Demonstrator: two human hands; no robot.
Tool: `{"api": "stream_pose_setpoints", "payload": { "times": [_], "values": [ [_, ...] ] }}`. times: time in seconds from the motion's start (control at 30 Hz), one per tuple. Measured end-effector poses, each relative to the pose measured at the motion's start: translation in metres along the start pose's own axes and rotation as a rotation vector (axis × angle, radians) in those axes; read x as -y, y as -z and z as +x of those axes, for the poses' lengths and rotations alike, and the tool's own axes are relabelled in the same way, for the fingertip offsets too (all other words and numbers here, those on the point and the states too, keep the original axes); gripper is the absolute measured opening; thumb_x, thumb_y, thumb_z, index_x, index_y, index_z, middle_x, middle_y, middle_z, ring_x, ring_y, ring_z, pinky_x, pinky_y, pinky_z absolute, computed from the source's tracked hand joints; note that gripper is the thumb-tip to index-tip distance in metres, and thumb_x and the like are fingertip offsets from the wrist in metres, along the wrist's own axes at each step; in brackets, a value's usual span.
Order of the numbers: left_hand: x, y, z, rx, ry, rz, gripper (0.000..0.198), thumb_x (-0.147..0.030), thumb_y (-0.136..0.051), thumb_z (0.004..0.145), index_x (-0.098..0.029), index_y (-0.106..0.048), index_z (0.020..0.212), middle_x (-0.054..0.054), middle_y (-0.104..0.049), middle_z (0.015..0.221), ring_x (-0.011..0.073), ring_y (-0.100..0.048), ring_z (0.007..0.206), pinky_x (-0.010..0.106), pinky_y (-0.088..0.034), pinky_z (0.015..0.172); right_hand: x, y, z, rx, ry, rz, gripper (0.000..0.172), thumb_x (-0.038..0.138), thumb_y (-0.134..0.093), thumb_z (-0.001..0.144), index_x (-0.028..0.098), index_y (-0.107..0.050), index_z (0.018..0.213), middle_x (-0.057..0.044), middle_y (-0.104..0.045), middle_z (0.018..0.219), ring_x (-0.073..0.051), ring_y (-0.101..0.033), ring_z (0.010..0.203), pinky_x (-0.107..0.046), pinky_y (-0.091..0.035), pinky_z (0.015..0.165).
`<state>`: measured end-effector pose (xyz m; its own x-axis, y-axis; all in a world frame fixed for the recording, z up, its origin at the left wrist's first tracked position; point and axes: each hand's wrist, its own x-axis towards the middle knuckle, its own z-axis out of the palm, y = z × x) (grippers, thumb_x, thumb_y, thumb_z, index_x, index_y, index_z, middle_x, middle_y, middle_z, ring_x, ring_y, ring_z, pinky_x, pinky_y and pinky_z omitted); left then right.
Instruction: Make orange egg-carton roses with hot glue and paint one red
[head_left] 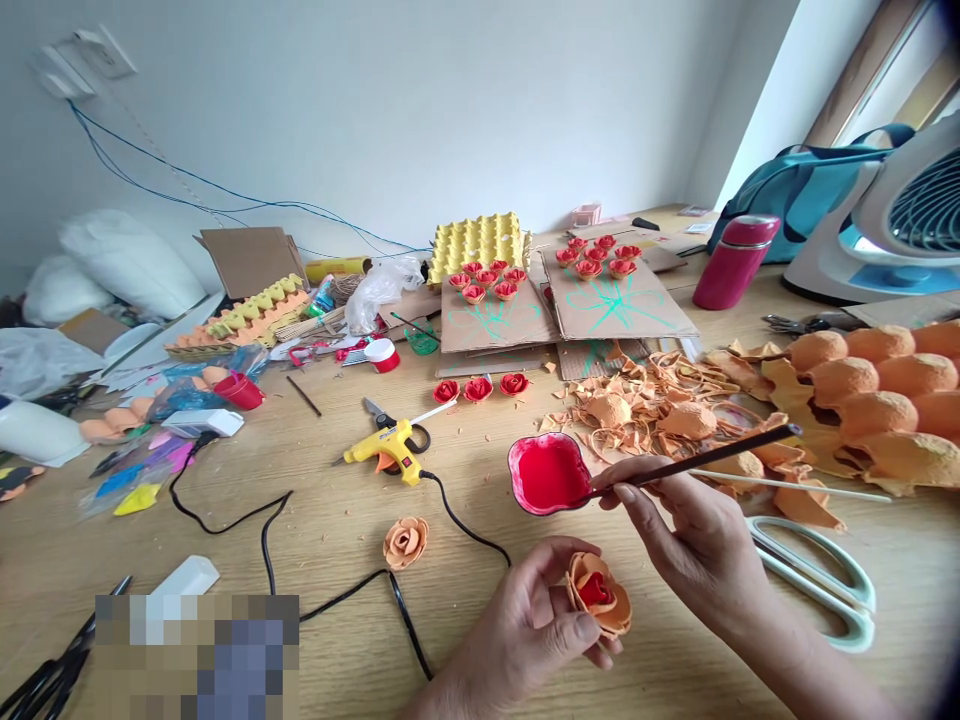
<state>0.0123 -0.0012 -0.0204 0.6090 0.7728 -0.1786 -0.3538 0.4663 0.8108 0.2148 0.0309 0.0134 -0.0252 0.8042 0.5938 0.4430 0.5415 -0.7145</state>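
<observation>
My left hand (536, 620) is closed around an orange egg-carton flower (611, 598), whose centre is painted red while its outer petals are bare orange. In my right hand (694, 535) is a dark-handled paintbrush (697, 458), pinched between thumb and fingers. Its tip reaches the right rim of a small wavy-edged dish (551, 478) of red paint. An unpainted orange flower (406, 543) lies on the table to the left. Behind the dish, three red-painted flowers (478, 389) sit in a row.
A yellow hot glue gun (390, 452) rests over scissors, its black cord trailing forward. Cardboard sheets (622, 300) bear red flowers and green lines. Orange carton scraps (607, 410), egg trays (885, 375) and pale-green-handled scissors (855, 580) lie right. A pink flask (735, 262) stands near a fan (892, 220).
</observation>
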Motion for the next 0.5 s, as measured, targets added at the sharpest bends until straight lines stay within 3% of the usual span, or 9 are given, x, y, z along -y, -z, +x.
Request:
{"api": "stream_pose_setpoints", "payload": {
  "times": [0.17, 0.3, 0.5],
  "values": [
    [-0.002, -0.001, -0.0004, -0.018, -0.015, -0.005, 0.058, -0.046, -0.093, 0.078, -0.016, -0.067, 0.121, 0.014, -0.072, 0.118, 0.019, -0.072, 0.088, 0.03, -0.055, 0.075, -0.0041, 0.0003, -0.0011, -0.002, -0.049, 0.064, 0.011, 0.027, -0.062, 0.104, 0.026, -0.071, 0.099, -0.001, -0.075, 0.081, -0.015, -0.074, 0.071, -0.024, -0.058, 0.068],
    [-0.0037, -0.0018, -0.0024, -0.03, -0.039, -0.062, 0.057, -0.044, -0.092, 0.079, -0.017, -0.069, 0.124, 0.012, -0.075, 0.114, 0.0187, -0.074, 0.087, 0.03, -0.056, 0.076, -0.0011, 0.0015, -0.0002, -0.059, -0.106, 0.119, 0.014, 0.029, -0.057, 0.107, 0.027, -0.071, 0.107, -0.001, -0.074, 0.082, -0.016, -0.074, 0.074, -0.025, -0.061, 0.068],
    [-0.009, -0.0035, -0.0018, -0.029, -0.054, -0.167, 0.049, -0.042, -0.089, 0.083, -0.017, -0.073, 0.123, 0.009, -0.076, 0.108, 0.015, -0.071, 0.083, 0.029, -0.057, 0.077, 0.0052, 0.0047, 0.0018, -0.225, -0.304, 0.502, 0.013, 0.039, -0.069, 0.101, 0.026, -0.074, 0.1, -0.002, -0.078, 0.089, -0.015, -0.073, 0.07, -0.025, -0.064, 0.072]
  ]
}}
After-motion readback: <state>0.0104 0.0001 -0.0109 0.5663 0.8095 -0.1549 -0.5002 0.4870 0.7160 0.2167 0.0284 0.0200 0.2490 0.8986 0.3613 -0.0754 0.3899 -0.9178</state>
